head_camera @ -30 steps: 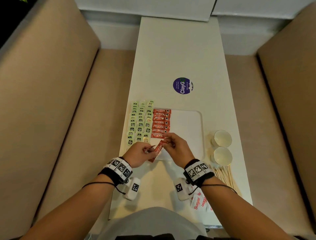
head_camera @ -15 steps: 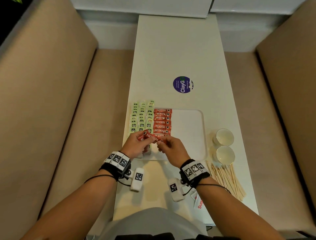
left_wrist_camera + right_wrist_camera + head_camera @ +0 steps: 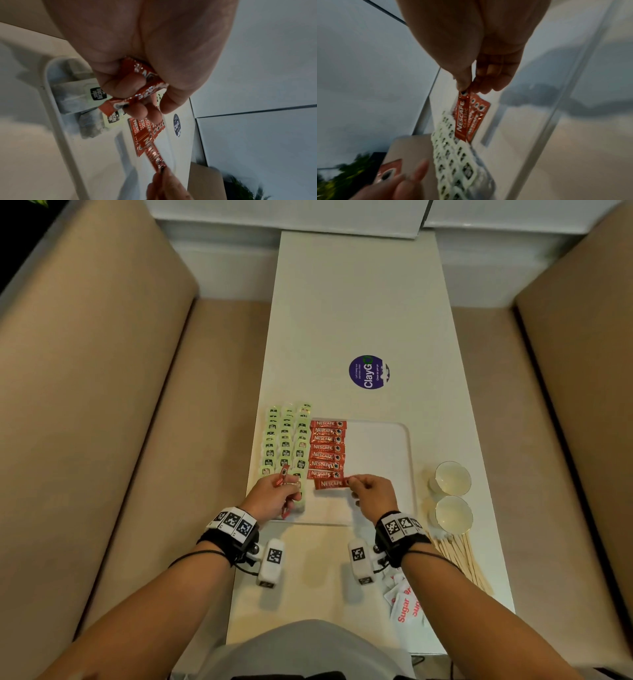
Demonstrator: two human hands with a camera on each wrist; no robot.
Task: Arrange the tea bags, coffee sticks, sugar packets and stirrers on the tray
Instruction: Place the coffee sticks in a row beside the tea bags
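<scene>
Red Nescafé coffee sticks (image 3: 327,449) lie in a neat overlapping column on the left part of the white tray (image 3: 383,460), seen from the head camera, with rows of pale green tea bags (image 3: 286,440) just beside them along the tray's left edge. The right hand (image 3: 373,494) pinches one end of a coffee stick (image 3: 331,484) lying at the near end of that column, touching the last stick. The left hand (image 3: 274,498) grips a small bundle of red sticks (image 3: 283,475) over the nearest tea bags. To the right of the tray stand two paper cups (image 3: 452,477), nearer lie wooden stirrers (image 3: 460,559) and, beside the right forearm, white sugar packets (image 3: 404,607). A purple round sticker (image 3: 368,372) sits farther up the white table (image 3: 359,302).

From the left wrist, the left hand's (image 3: 137,60) fingers (image 3: 126,83) curl round the held sticks (image 3: 137,94); below them are tea bags (image 3: 80,98) inside the tray's rim (image 3: 56,108), and the laid sticks (image 3: 145,127).

From the right wrist, thumb and forefinger of the right hand (image 3: 479,54) are pressed together on the top end of the Nescafé Classic stick (image 3: 461,120), which hangs tilted over the column; the other fingers (image 3: 496,75) are loosely curled behind. Tea bags (image 3: 453,155) run toward the camera, blurred.
</scene>
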